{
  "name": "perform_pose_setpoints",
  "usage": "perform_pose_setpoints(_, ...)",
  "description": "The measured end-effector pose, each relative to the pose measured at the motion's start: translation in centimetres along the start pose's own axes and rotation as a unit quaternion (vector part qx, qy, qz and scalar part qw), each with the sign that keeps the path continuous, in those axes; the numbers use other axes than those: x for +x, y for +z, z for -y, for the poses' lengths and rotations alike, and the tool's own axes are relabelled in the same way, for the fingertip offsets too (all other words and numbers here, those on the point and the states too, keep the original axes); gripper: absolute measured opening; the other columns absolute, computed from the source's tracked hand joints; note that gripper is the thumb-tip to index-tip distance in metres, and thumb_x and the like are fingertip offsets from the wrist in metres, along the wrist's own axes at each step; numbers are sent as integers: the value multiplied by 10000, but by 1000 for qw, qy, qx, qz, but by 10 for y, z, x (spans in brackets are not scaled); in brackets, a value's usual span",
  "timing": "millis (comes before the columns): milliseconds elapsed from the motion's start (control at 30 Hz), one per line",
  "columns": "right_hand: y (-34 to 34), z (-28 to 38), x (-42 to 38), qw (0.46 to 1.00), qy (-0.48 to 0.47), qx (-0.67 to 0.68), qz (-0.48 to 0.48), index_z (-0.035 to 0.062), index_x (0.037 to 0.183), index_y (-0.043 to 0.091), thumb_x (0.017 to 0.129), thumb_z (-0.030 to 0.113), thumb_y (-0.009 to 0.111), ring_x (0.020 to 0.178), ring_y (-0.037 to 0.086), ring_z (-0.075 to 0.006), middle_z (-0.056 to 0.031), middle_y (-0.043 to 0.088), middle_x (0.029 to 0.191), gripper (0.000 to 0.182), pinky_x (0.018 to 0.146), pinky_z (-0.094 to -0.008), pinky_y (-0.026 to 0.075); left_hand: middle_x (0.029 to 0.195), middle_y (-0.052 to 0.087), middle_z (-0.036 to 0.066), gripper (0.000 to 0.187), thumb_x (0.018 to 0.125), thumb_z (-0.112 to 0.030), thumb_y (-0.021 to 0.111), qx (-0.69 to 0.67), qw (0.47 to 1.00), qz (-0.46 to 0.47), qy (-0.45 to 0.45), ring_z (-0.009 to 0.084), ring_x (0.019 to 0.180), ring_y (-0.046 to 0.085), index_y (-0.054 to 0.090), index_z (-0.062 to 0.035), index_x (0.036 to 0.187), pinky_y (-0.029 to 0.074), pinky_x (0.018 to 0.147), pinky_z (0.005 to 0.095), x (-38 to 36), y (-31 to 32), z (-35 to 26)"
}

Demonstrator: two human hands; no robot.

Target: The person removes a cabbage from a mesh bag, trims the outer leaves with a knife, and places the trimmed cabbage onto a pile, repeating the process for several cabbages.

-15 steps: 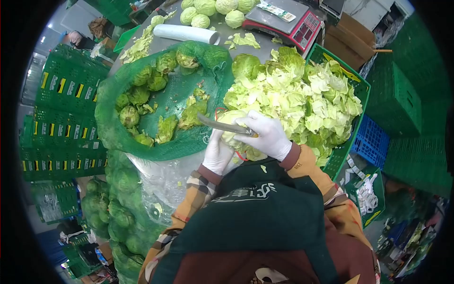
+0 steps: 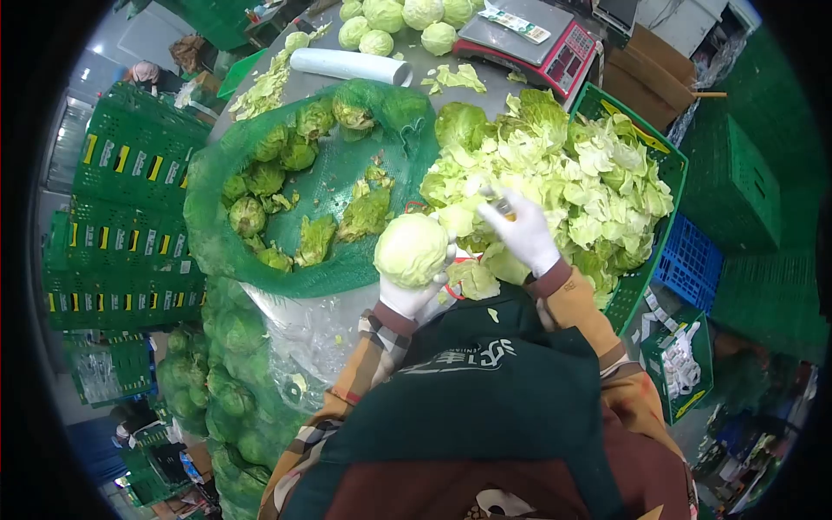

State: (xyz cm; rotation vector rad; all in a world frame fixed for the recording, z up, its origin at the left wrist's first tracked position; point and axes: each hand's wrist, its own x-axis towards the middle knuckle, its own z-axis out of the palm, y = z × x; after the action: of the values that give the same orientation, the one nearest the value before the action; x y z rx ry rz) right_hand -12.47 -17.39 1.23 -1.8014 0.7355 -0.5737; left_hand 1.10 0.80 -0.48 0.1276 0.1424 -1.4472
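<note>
My left hand (image 2: 414, 299), in a white glove, cradles a pale, round head of iceberg lettuce (image 2: 412, 250) from below, in front of my apron. My gloved right hand (image 2: 526, 232) is closed around a knife (image 2: 505, 208), its blade pointing away from me and hard to make out against the leaves. Under the knife spreads a big heap of loose lettuce leaves (image 2: 563, 182). A cut leaf (image 2: 474, 279) lies by a red loop close to my apron. Left of my hands, an opened green net bag (image 2: 299, 276) holds several untrimmed heads (image 2: 247, 215) and torn outer leaves (image 2: 364, 212).
A green crate (image 2: 679, 169) surrounds the leaf heap. Farther back are a red scale (image 2: 568, 65), a white roll (image 2: 351, 67) and several trimmed heads (image 2: 381, 16). Stacked green crates (image 2: 130, 178) stand left; a blue crate (image 2: 685, 260) and small bin (image 2: 680, 360) are right.
The knife has moved off the lettuce head to the right, over the leaf heap. My left hand has turned the head, whose pale round side now shows. The view has shifted slightly.
</note>
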Motion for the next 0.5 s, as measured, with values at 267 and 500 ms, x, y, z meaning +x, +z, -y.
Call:
perform_pose_setpoints(267, 39, -100, 27, 983, 136, 104, -64, 6, 930, 669, 893, 274, 669, 595, 594, -152, -69, 619, 662, 271, 568, -295, 472, 1397, 469, 226, 659, 952, -573, 376, -21, 992, -99, -71, 387, 1223, 520, 424, -105, 1413, 551, 785, 453, 58, 3, -37)
perform_pose_setpoints(500, 23, -112, 37, 928, 296, 222, -38, 45, 863, 605, 960, 289, 573, 367, 503, -121, -44, 599, 587, 264, 332, -267, 372, 1434, 443, 135, 660, 935, -573, 466, 232, 967, -101, 22, 378, 1259, 465, 416, -131, 1422, 482, 969, 444, 243, 30, -154)
